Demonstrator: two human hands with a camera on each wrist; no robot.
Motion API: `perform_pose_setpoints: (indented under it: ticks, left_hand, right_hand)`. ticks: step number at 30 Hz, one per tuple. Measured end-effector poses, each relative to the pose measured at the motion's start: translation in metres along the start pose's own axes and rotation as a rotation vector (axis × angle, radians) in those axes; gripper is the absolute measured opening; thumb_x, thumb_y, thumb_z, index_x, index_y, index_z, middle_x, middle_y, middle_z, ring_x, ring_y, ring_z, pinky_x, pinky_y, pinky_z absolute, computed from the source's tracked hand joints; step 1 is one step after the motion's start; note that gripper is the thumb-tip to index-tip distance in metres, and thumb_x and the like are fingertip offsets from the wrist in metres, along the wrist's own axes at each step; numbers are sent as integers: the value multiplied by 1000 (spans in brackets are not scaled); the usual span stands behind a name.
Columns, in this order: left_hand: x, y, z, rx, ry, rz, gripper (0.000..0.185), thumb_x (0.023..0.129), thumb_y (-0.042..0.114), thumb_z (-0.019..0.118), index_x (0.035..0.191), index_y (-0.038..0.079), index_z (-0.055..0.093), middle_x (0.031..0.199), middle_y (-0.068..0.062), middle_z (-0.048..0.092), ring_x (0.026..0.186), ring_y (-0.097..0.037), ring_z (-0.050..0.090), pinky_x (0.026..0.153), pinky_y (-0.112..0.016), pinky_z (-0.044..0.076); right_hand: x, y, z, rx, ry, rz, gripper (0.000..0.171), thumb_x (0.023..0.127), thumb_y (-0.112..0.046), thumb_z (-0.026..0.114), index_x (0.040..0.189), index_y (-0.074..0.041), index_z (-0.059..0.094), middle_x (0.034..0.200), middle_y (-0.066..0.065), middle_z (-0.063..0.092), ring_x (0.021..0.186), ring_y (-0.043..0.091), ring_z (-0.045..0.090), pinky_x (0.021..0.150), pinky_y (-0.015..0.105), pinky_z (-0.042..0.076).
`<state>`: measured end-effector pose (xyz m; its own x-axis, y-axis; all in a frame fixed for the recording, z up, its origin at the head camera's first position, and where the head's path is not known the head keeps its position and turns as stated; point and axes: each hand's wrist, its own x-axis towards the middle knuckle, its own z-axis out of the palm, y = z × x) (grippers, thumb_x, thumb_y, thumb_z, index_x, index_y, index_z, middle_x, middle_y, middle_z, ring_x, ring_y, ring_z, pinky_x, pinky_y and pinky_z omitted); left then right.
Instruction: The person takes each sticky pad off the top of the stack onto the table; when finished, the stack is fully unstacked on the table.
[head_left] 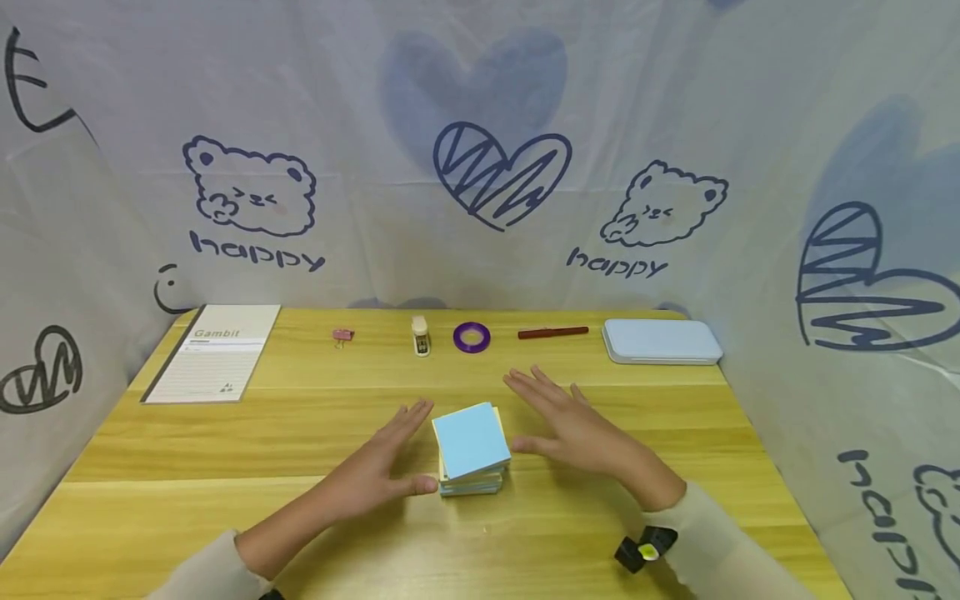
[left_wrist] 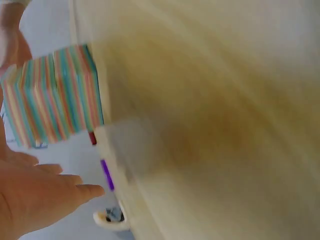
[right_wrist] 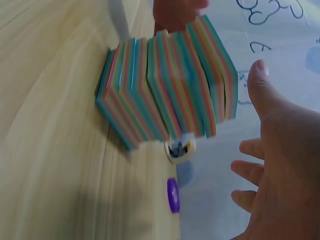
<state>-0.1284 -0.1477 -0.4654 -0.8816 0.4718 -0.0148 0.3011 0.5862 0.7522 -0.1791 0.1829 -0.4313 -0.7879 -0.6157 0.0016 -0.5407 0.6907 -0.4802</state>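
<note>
Paper stack (head_left: 471,442) between both hands (head_left: 371,477) (head_left: 573,433)

On the table (head_left: 247,454) — paper stack (head_left: 471,442), notepad (head_left: 213,354), tape (head_left: 457,338).

A stack of square sticky notes (head_left: 472,450) is standing upright between the outspread fingers of the left hand (head_left: 367,479) and those of the right hand (head_left: 573,429). A light blue square is topping the pile, sitting askew and leaving a pale yellow corner showing on the side nearer the right fingers. Below, the pads are stepping out of line, their edges showing stripes of blue-green, yellow and coral pink, with narrow gaps opening between some layers. The lower layers are resting right beside the left thumb tip, contact being unclear; the stack's other side is standing just clear of the right thumb.
</note>
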Motion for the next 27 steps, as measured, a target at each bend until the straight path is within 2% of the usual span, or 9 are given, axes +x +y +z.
perform_pose_setpoints:
  ticks: [3,6,11,15,18,24,27]
  left_hand:
    - [1,4,9,-109,3,-16,109,87,41,82,167,29,8,172,-9,9,156,-42,12,119,-68,19]
    - [5,7,19,-188,16,-18,114,84,36,86,167,25,7,172,-13,9,155,-43,16,121,-66,19]
    - [13,12,32,-276,52,-15,119,82,28,89,167,16,7,173,-10,10,155,-43,14,121,-66,19]
    - [20,12,37,-346,80,-12,116,84,28,88,166,11,8,172,-9,13,156,-41,14,122,-64,19]
    - [24,11,39,-396,93,-4,109,86,27,87,165,12,14,171,-11,20,156,-40,18,122,-64,19]
    - [27,6,39,-446,100,4,92,85,22,88,157,15,31,159,-11,41,150,-34,33,120,-64,26]
    - [29,5,39,-450,86,4,88,85,23,87,154,16,33,155,-11,44,147,-34,37,119,-63,31]
  right_hand:
    - [5,-8,2,12,-29,-51,88,97,-55,64,166,-26,18,172,-1,18,159,29,8,119,74,6]
    - [10,-15,4,29,-55,-105,90,96,-58,64,166,-25,19,172,-1,17,159,28,10,121,71,9]
    - [17,-24,9,83,-84,-160,94,93,-55,70,166,-20,22,171,1,18,158,28,16,123,59,23]
    - [21,-29,15,153,-102,-151,97,89,-54,75,164,-19,27,168,2,28,152,26,32,120,51,35]
    - [23,-31,19,207,-95,-133,96,87,-53,79,162,-17,32,162,1,37,145,23,42,116,47,42]
    - [23,-35,22,267,-76,-95,93,84,-47,85,160,-21,38,156,-2,43,139,19,46,113,45,44]
    - [23,-35,22,276,-69,-81,92,83,-45,86,159,-21,39,155,-2,44,137,19,48,111,44,46]
